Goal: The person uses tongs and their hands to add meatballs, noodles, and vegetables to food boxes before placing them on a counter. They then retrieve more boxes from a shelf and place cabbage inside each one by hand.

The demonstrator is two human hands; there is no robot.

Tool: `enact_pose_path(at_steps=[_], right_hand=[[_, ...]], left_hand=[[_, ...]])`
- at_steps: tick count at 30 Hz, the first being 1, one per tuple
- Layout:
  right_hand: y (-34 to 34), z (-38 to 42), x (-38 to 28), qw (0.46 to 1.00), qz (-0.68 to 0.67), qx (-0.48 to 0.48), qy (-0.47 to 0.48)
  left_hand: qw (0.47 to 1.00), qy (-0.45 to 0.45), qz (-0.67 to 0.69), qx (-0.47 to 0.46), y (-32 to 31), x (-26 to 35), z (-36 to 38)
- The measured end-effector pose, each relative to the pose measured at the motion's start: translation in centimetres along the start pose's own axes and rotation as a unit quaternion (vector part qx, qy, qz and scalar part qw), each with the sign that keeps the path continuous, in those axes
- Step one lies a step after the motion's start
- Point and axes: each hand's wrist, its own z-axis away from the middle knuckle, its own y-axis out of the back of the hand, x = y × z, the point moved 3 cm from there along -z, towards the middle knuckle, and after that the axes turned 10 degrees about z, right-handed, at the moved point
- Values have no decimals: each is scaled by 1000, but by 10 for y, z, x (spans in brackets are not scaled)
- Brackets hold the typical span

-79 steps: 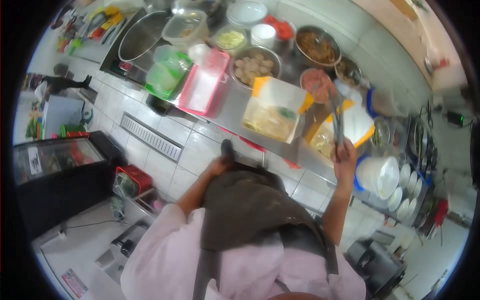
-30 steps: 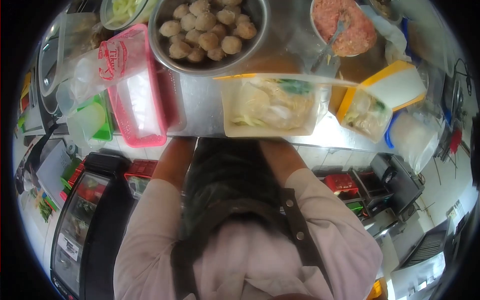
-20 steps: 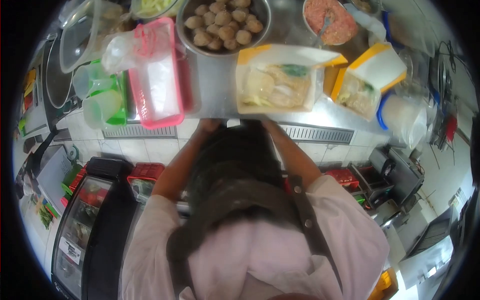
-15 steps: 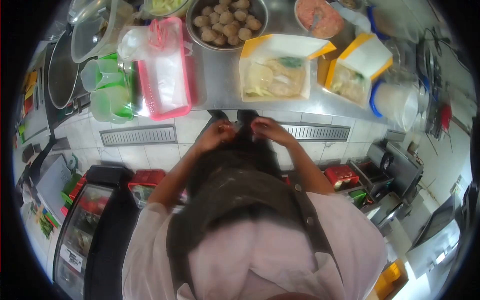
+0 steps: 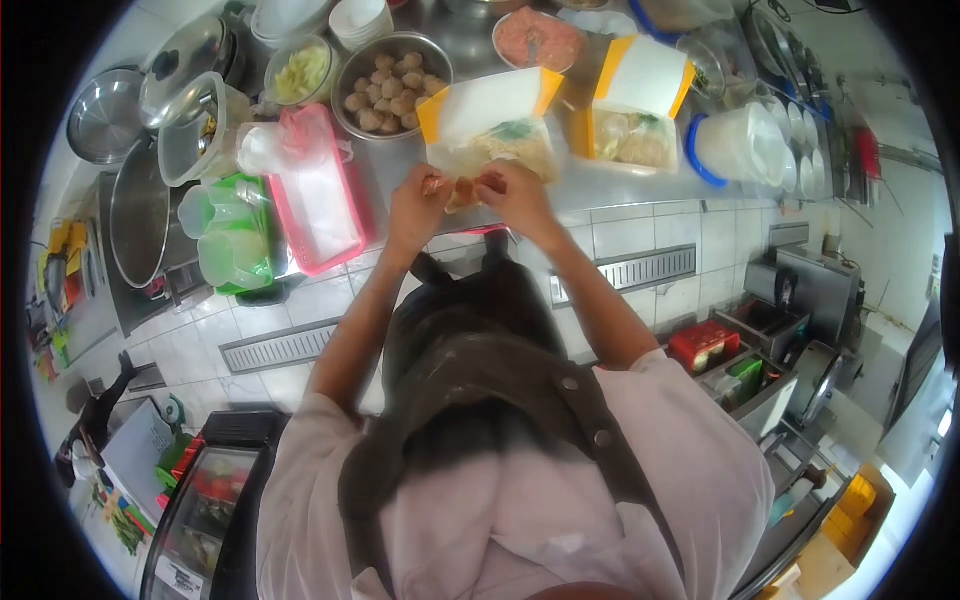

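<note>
Head view. My left hand [image 5: 418,205] and right hand [image 5: 513,193] are now raised to the front edge of the steel surface [image 5: 600,185], side by side. Both sets of fingers are pinched closed on a small orange-brown item [image 5: 460,190] held between them; the view is too blurred to identify it, possibly a band or a bit of wrapping. The item sits directly against the near edge of the open yellow-lidded food box [image 5: 490,135], which holds noodles and greens on the surface. Judged from this, work has shifted from my apron to the box itself.

Difference from half a second ago: both hands were then low, in front of my dark apron [image 5: 470,350], clear of the surface. They have since moved up and forward to the box. The second yellow-lidded box [image 5: 635,110], the bowl of meatballs [image 5: 390,85] and the pink basket [image 5: 320,195] keep their relative places.
</note>
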Motion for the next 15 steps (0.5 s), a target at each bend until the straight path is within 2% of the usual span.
enact_pose_path(at_steps=[2,3,4,6,7,8,9,10,12,13,14,15], right_hand=[[8,-1,-12,996,75,-40,27],[13,0,-10,987,107,-70,101],[24,0,-7,988,102,-63,99],[52,10,-14,979,52,-35,195],[65,16,-14,980,51,-29,192],[75,20,-4,971,-221,-86,-6],[79,28,6,850,-469,-133,-201],[90,32,13,850,-470,-124,-200],[104,40,38,778,-575,-79,-242],[109,39,59,778,-575,-77,-240],[119,34,89,846,-489,-29,-210],[131,28,111,901,-396,15,-177]], left_hand=[[999,9,-18,26,4,7,6],[998,22,-31,47,2,11,13],[998,18,-36,41,-4,18,17],[997,17,-20,77,-18,32,25],[997,52,24,53,-35,29,26],[997,49,22,47,-54,41,27],[997,-48,-56,-16,-79,59,28],[978,-145,-130,-79,-104,78,31],[978,-150,-92,-108,-141,108,38],[979,-149,-76,-115,-148,110,42],[979,-148,-59,-123,-155,112,45],[976,-105,11,-191,-156,96,53]])
